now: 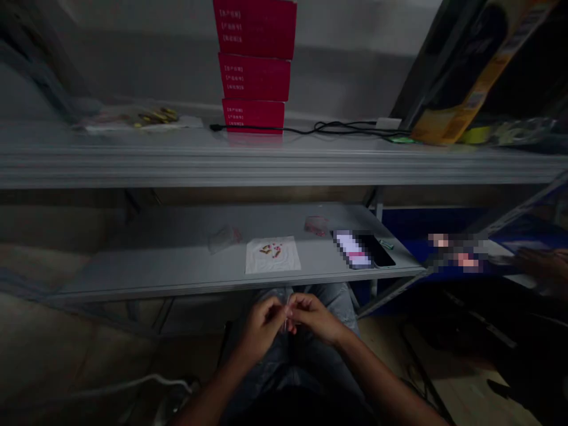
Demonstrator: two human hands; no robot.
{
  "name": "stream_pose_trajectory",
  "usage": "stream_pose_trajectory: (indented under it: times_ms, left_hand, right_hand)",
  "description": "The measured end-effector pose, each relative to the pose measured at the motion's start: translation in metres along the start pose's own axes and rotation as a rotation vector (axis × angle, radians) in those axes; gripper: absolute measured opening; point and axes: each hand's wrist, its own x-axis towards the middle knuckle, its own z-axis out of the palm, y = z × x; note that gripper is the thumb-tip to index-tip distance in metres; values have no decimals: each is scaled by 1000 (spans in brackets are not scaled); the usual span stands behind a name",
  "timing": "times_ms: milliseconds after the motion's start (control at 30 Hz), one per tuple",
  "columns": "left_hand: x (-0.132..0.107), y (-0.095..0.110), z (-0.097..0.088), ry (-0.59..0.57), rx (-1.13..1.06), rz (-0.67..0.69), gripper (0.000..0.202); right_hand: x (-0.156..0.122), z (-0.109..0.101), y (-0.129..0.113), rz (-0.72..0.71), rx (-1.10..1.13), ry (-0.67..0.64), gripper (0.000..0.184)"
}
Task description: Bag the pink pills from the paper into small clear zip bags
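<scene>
Above my lap, in front of the lower shelf, my left hand [265,324] and my right hand [314,316] meet fingertip to fingertip. Both are closed in a pinch on a small clear plastic piece [286,319], perhaps a little bag; its exact kind is too small and dim to tell. Just beyond them a white tissue [255,260] lies flat on the shelf, bearing several tiny gold and red pieces [271,250]. A clear plastic bag [222,239] rests left of the tissue. Behind it to the right sits a small bag of reddish bits [316,225].
Two phones [380,251] lie at the right of the lower shelf [155,260]. The upper shelf edge [266,168] runs across above it, carrying stacked red boxes [255,77], a black cable [306,130] and gold pieces [155,116]. Another person's hand [544,263] is at far right.
</scene>
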Motion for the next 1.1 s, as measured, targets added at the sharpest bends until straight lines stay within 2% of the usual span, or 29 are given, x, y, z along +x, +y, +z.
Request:
stream_pose_trajectory:
  times_ms: [67, 200, 433, 667, 933, 1100]
  left_hand:
    - [-1, -5, 0, -88, -91, -43, 37]
    - [-8, -8, 2, -99, -109, -99, 41]
    - [-10, -15, 2, -27, -29, -44, 39]
    - [-10, -13, 2, -117, -105, -45, 47]
    - [-7, -15, 3, -153, -227, -46, 45]
    - [-4, -19, 2, -50, -213, -43, 40]
  right_hand:
    - [-1, -1, -1, 4, -60, -74, 26]
    - [-1, -2, 1, 6, -150, -137, 24]
    - [-2, -3, 6, -13, -142, -98, 27]
    - [-1, -3, 11, -6, -48, -59, 28]
    - [0, -2, 17, -3, 53, -21, 27]
    - [1, -2, 12, -29, 107, 23, 26]
